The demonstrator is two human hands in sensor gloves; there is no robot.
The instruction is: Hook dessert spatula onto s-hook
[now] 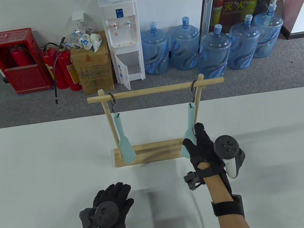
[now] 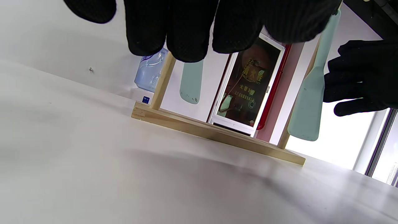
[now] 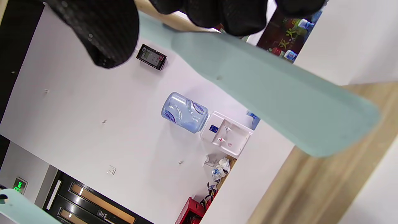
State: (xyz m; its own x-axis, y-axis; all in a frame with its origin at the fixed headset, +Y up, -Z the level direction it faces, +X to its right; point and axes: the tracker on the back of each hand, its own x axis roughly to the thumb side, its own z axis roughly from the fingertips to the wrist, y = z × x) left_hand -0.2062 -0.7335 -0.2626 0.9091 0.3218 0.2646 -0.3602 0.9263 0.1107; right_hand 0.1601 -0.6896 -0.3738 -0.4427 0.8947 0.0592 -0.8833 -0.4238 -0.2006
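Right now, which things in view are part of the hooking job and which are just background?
Job:
- right spatula, at the right hand
- right hook
- wooden rack
- left spatula, hanging from the left hook

Background:
- left hand, over the table
- water dispenser
- water jugs
- fire extinguishers
- cardboard box

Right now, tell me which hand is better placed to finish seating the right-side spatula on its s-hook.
Right. The right hand is already at the right spatula, fingers against its handle below the s-hook. The left hand sits low near the table edge, holding nothing.
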